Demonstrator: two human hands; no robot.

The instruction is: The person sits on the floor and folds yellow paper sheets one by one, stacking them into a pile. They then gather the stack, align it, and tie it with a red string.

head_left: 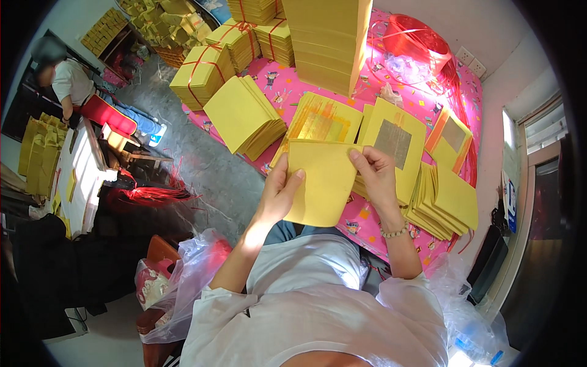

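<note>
Head view
Left hand (278,196): pinches left edge of yellow paper sheet (321,183), thumb on top.
Right hand (374,174): pinches sheet's top right corner.
Sheet: held above pink table (287,92), near silver-square sheets (394,144).
Behind: tall yellow stack (327,43).

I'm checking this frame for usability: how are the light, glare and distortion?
Head view: bright light washes out the white shirt at the bottom; fisheye bends the edges and blackens the corners; both hands, left hand and right hand, and the yellow sheet look sharp.

A grey concrete floor (202,165) meets white walls (489,27), with a bright window (509,128) at right.
</note>
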